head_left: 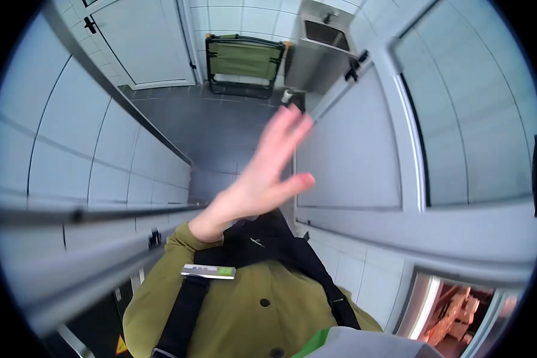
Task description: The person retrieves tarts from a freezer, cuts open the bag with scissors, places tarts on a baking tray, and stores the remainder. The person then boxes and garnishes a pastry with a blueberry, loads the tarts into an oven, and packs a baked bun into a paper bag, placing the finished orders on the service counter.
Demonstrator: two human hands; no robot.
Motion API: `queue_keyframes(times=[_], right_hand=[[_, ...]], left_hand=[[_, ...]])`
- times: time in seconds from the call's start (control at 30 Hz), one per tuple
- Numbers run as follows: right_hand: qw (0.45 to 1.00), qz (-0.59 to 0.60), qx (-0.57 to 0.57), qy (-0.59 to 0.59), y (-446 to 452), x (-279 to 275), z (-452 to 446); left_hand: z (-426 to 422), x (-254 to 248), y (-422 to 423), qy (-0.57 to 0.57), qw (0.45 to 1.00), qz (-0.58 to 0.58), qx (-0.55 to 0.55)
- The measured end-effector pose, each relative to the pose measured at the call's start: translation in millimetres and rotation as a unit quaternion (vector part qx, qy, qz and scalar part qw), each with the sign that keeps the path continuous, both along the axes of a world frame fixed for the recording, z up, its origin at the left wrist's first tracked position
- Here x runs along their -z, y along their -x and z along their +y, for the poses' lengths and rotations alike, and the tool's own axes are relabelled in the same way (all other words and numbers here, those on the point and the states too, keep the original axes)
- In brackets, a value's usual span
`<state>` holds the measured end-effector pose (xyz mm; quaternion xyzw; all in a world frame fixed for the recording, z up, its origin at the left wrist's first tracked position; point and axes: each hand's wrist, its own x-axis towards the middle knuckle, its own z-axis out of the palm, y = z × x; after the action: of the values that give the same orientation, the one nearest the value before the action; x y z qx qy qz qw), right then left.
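My left hand [262, 170] reaches forward in the middle of the view, out of an olive sleeve [185, 244]. Its fingers are stretched out and somewhat blurred, the thumb apart from them, and I see nothing held. Nearest to it on the right is a white door [355, 143] with a black handle [355, 67]. The fingertips overlap the edge of that door in the view, but I cannot tell any contact. My right hand is out of view.
Ahead, a folded green chair [244, 59] leans against the tiled wall beside a steel sink [327, 34]. Another white door [140, 39] stands at the far left. Dark tiles cover the floor [191, 128]. Boxes [456, 316] show through an opening at the lower right.
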<state>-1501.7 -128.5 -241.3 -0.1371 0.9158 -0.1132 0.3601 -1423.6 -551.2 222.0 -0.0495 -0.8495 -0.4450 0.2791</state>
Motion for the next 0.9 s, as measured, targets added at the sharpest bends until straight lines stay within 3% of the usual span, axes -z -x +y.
queue_keyframes(times=[0.03, 0.07, 0.1, 0.23, 0.33, 0.4, 0.47, 0.5, 0.53, 0.57, 0.6, 0.63, 0.67, 0.7, 0.73, 0.77, 0.8, 0.83, 0.87, 0.9], right_hand=[[1.0, -0.005, 0.009, -0.006, 22, 3, -11], [1.0, -0.01, 0.014, -0.015, 44, 5, -23], [0.999, -0.016, 0.015, -0.023, 64, 7, -37], [0.997, -0.025, -0.066, -0.018, 181, 24, -128], [0.981, -0.014, -0.191, 0.024, 288, 23, -243], [0.925, 0.057, -0.342, 0.156, 369, 25, -356], [0.802, 0.107, -0.433, 0.397, 448, 38, -493], [0.858, -0.189, -0.27, 0.393, 494, 48, -586], [0.817, 0.092, -0.492, 0.287, 520, 63, -679], [0.66, 0.368, -0.638, 0.148, 532, 73, -772], [0.748, 0.241, -0.619, 0.016, 488, -42, -869], [0.805, 0.208, -0.525, 0.181, 463, -84, -946], [0.914, 0.064, -0.286, 0.279, 413, -136, -1007], [0.91, 0.001, -0.282, 0.304, 385, -151, -1057], [0.872, 0.009, -0.319, 0.372, 363, -139, -1104], [0.791, 0.161, -0.459, 0.371, 350, -112, -1137], [0.811, 0.021, -0.467, 0.352, 308, -140, -1161], [0.795, 0.052, -0.511, 0.322, 279, -130, -1185], [0.77, 0.003, -0.553, 0.32, 250, -159, -1196], [0.741, -0.019, -0.613, 0.274, 241, -147, -1221]], left_hand=[[-32, -14, 13, -0.055, 0.997, 0.029, -0.043], [-62, -24, 28, -0.128, 0.981, 0.133, -0.063], [-84, -37, 41, -0.129, 0.953, 0.231, -0.149], [-186, -90, 89, 0.046, 0.831, 0.521, -0.192], [-254, -121, 113, 0.153, 0.775, 0.575, -0.213], [-301, -132, 118, 0.206, 0.748, 0.579, -0.251], [-345, -134, 119, 0.251, 0.734, 0.562, -0.285], [-368, -136, 117, 0.272, 0.727, 0.556, -0.298], [-392, -135, 116, 0.29, 0.722, 0.548, -0.307], [-418, -133, 111, 0.3, 0.718, 0.54, -0.321], [-447, -132, 103, 0.316, 0.71, 0.534, -0.333], [-485, -134, 85, 0.32, 0.702, 0.534, -0.346], [-518, -132, 73, 0.323, 0.698, 0.528, -0.36], [-553, -129, 63, 0.326, 0.693, 0.525, -0.373], [-581, -129, 50, 0.336, 0.682, 0.525, -0.383], [-604, -132, 38, 0.35, 0.668, 0.526, -0.393], [-627, -137, 22, 0.367, 0.652, 0.525, -0.406], [-651, -143, 2, 0.385, 0.637, 0.523, -0.415], [-679, -150, -10, 0.404, 0.625, 0.517, -0.423], [-703, -157, -23, 0.418, 0.618, 0.508, -0.43]])
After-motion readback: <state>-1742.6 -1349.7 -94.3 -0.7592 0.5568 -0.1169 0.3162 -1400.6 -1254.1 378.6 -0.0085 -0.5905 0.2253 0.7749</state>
